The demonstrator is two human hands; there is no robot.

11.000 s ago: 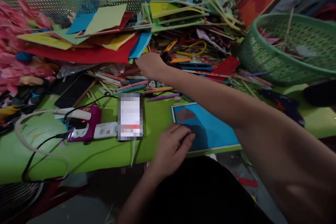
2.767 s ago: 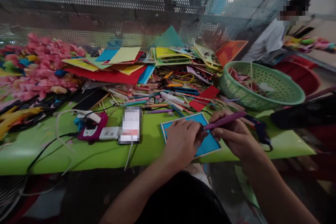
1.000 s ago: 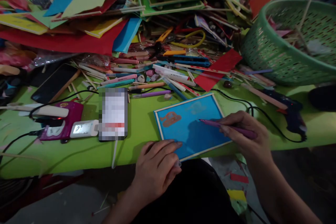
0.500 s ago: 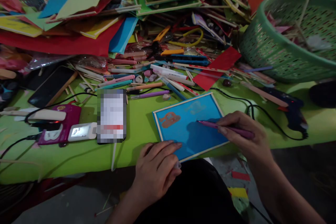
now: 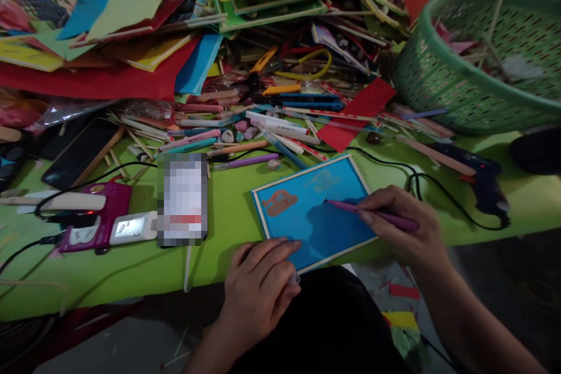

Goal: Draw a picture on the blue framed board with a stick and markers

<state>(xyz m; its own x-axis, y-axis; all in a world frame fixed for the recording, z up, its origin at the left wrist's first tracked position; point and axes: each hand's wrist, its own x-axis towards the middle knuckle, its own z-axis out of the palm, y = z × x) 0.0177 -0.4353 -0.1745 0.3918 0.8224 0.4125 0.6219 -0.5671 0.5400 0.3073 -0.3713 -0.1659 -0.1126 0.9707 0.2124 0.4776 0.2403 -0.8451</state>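
A blue card [image 5: 333, 234] edged with thin pale sticks lies tilted at the table's front edge. It bears a brown drawing [image 5: 280, 203] at upper left and a fainter greenish one [image 5: 323, 180] beside it. My right hand [image 5: 405, 222] is closed round a purple pen [image 5: 350, 207], whose tip is at the card's middle; whether it touches cannot be made out. At the lower left corner, my left hand [image 5: 263, 283] grips the card, fingertips on top and thumb lower down. Something small and translucent [image 5: 294, 278] shows by that thumb, partly hidden.
A phone with a blurred screen [image 5: 183, 198] lies left of the card, near a magenta power strip [image 5: 116, 204]. Markers [image 5: 280, 123], sticks and coloured paper pile up behind. A green basket [image 5: 438, 70] and a glue gun [image 5: 482, 187] with a trailing cord stand right.
The view has shifted slightly, so most things appear a little farther left. The pen tip stays near the card's middle, and both hands keep their grip.
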